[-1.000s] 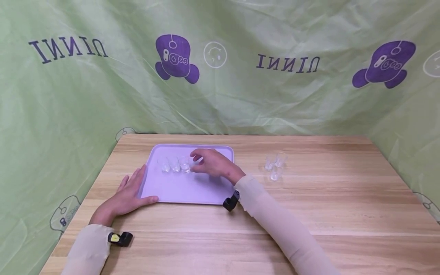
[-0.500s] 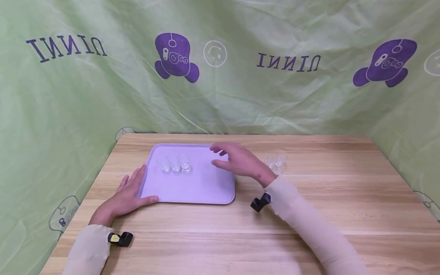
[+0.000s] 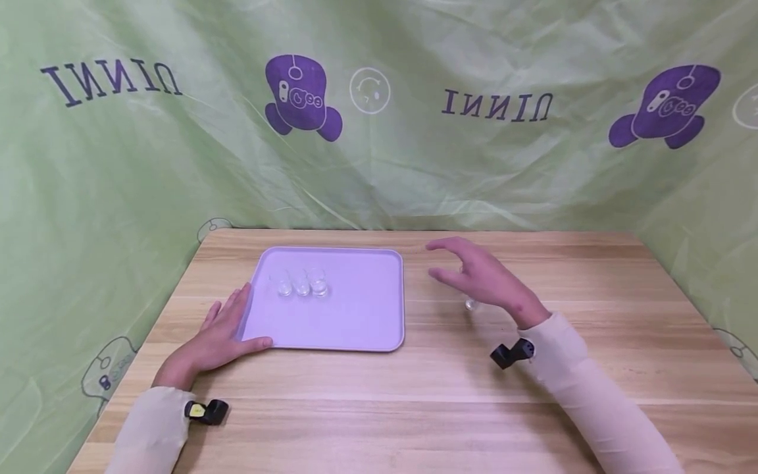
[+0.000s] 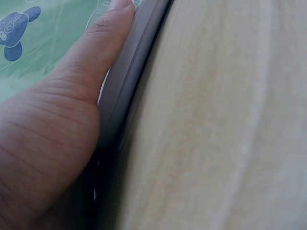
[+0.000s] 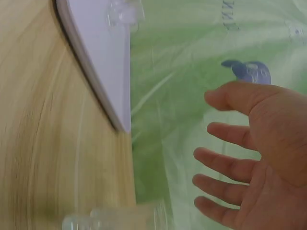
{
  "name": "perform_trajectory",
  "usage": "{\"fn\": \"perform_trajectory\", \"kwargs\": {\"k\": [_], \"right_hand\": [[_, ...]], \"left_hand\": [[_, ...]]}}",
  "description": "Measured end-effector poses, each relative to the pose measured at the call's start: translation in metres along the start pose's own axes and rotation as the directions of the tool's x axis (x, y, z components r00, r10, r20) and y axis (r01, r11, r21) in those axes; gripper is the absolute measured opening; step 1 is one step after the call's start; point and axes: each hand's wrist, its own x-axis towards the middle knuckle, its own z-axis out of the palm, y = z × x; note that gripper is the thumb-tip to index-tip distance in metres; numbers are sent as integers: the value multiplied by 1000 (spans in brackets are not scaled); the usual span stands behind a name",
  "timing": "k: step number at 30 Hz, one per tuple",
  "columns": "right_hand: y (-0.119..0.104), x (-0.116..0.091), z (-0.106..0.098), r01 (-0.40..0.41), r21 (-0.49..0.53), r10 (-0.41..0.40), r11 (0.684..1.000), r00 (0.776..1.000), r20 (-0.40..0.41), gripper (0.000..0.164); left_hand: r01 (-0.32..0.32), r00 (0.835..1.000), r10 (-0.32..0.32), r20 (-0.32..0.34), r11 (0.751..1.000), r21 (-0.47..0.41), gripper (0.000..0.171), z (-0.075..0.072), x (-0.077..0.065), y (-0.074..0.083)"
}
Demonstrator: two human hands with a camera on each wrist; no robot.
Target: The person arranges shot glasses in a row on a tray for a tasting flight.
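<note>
A row of 3 small clear glasses (image 3: 303, 286) stands upright toward the back left of a pale purple tray (image 3: 355, 322). My left hand (image 3: 222, 334) rests against the tray's left edge, fingers straight and thumb over the front corner; the left wrist view shows the thumb (image 4: 103, 40) along the rim. To the right of the tray, my right hand (image 3: 482, 275) is in the air with fingers spread and nothing between them. It mostly hides the other small glasses; the base of one glass (image 3: 470, 304) shows below it. Clear glass (image 5: 120, 218) appears blurred in the right wrist view.
The wooden table (image 3: 379, 408) extends in front of the tray and to its right. A green printed cloth (image 3: 408, 178) hangs behind the table and along both sides.
My right hand has left the glass at the right end of the row and moved right, off the tray, over the other glasses. My left hand has stayed at the tray.
</note>
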Motion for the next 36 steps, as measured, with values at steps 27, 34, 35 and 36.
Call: {"fn": "perform_trajectory", "kwargs": {"k": [27, 34, 35, 36], "right_hand": [[71, -35, -34, -193, 95, 187, 977, 980, 62, 47], [80, -37, -30, -217, 92, 211, 972, 975, 73, 45], [81, -37, -30, -218, 90, 212, 972, 975, 72, 45], [82, -37, -29, -216, 91, 210, 972, 975, 71, 45]], "left_hand": [[-3, 1000, 3, 4, 1000, 2, 120, 1, 1, -2], [-4, 1000, 4, 3, 1000, 11, 120, 2, 1, -4], [-4, 1000, 4, 2, 1000, 13, 120, 2, 1, -4], [-2, 1000, 2, 1, 1000, 15, 120, 2, 1, -4]]}}
